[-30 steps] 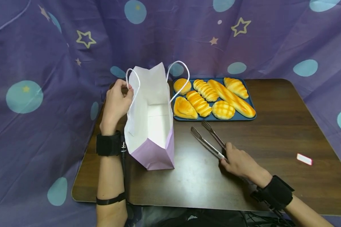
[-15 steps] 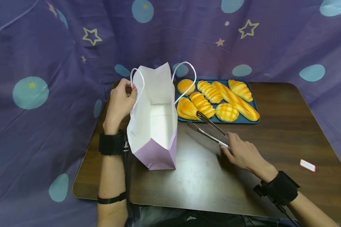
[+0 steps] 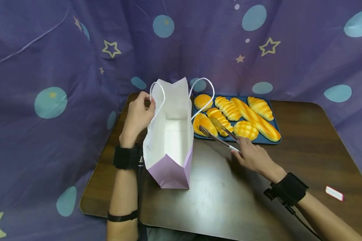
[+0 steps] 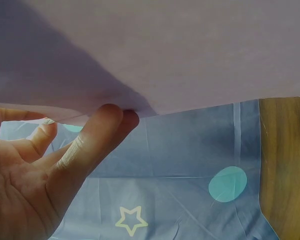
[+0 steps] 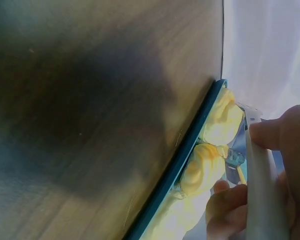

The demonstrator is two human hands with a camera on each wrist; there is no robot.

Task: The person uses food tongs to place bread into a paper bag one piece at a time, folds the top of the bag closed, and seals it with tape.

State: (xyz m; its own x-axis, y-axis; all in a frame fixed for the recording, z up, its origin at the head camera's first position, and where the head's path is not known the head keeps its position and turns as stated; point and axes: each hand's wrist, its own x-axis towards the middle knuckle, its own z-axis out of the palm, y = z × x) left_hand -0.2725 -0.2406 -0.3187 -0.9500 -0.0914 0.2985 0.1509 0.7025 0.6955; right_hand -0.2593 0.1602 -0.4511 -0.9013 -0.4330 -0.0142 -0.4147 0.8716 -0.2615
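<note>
A tall purple paper bag [image 3: 172, 175] with a white inside and white cord handles stands upright, its mouth spread. My left hand [image 3: 137, 115] pinches its left rim near one handle; thumb and finger also meet the purple side in the left wrist view. In my right hand [image 3: 254, 157] I hold metal tongs [image 3: 219, 140], their arms apart. One tip lies over the smooth, folded bread [image 3: 202, 121], the other over the front ridged roll [image 3: 219, 116]. Whether the tips touch them, I cannot tell. Both breads lie on the blue tray [image 3: 266, 142].
Also on the tray are a round bun [image 3: 202, 101], a second ridged roll [image 3: 228, 107], a checked round bread [image 3: 245, 131], a long loaf [image 3: 256, 121] and a croissant-like bread [image 3: 260, 107]. A small white label [image 3: 334, 193] lies at the right. A patterned curtain hangs behind the table.
My right hand has carried the tongs away from me, from the bare table to above the front-left breads. The left hand stays at the bag's rim. The head view has shifted slightly.
</note>
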